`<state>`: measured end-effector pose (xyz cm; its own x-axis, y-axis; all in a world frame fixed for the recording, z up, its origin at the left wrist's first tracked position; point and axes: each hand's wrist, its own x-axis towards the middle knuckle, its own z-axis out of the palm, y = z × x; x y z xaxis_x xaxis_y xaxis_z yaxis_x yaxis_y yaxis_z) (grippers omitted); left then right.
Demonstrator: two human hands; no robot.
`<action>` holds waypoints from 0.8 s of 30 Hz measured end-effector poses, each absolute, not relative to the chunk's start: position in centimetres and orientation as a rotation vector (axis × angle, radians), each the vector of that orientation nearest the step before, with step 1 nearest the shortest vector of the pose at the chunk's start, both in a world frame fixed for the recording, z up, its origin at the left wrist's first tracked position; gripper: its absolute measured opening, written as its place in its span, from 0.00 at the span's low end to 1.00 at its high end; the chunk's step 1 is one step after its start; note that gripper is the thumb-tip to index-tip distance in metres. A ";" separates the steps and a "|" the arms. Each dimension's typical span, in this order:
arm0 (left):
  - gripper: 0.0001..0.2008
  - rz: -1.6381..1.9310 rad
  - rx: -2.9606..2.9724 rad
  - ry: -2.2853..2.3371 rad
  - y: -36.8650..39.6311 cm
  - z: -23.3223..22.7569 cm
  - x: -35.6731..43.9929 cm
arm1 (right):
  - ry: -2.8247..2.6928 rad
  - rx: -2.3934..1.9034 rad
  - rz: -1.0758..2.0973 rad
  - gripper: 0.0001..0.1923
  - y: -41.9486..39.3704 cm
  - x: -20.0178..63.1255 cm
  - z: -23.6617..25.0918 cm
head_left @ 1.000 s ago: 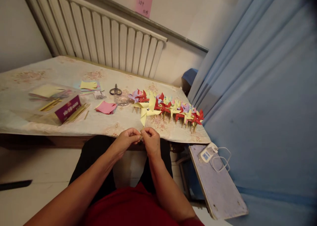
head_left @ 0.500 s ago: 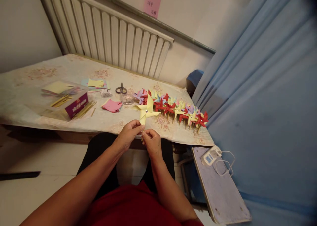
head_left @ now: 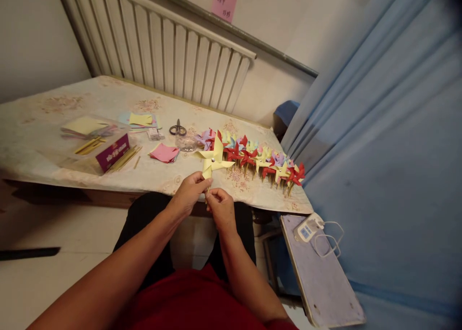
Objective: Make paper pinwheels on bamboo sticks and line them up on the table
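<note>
A blue curtain (head_left: 393,127) hangs at the right, beside a worktop (head_left: 173,103) with a flowered cover; a pale radiator (head_left: 169,50) stands behind. At the near right corner, a lilac board (head_left: 321,277) carries a white plug-in device (head_left: 308,229). Rows of colourful pinwheels (head_left: 263,160) stand on the worktop's right half. At left lies a clear bag with a purple label (head_left: 112,152), near bundled sticks. The left hand (head_left: 189,191) and right hand (head_left: 221,208), at the worktop's near edge, hold a yellow pinwheel (head_left: 212,163) upright: left fingers pinched at its lowest blade, right fingers pinched on its stick, hiding most of it. Its blades partly cover the rows behind. Beyond lie pink paper sheets (head_left: 164,153) and dark scissors (head_left: 178,129).
</note>
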<state>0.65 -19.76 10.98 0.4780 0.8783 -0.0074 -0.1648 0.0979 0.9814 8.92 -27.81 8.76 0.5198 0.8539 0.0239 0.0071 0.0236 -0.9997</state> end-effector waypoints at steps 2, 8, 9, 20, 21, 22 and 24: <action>0.15 0.904 1.229 0.760 -19.8 11.1 0.7 | -0.811 -1.404 0.788 0.08 -27.8 8.8 8.6; 0.14 0.916 1.196 0.808 -19.9 10.9 0.7 | -0.802 -1.385 0.829 0.08 -27.9 8.4 8.4; 0.14 0.918 1.197 0.818 -19.9 10.8 0.7 | -0.803 -1.390 0.831 0.08 -28.0 8.4 8.4; 0.16 0.854 1.235 0.757 -20.0 9.8 1.2 | -0.785 -1.423 0.813 0.08 -27.9 9.1 7.9; 0.17 0.832 1.254 0.729 -19.9 9.6 1.1 | -0.781 -1.423 0.807 0.08 -28.0 9.4 7.8; 0.17 0.809 1.283 0.705 -19.8 9.4 0.9 | -0.774 -1.425 0.797 0.08 -28.0 9.7 7.7; 0.18 0.771 1.375 0.703 -19.2 8.6 0.5 | -0.762 -1.435 0.771 0.08 -28.0 10.5 7.2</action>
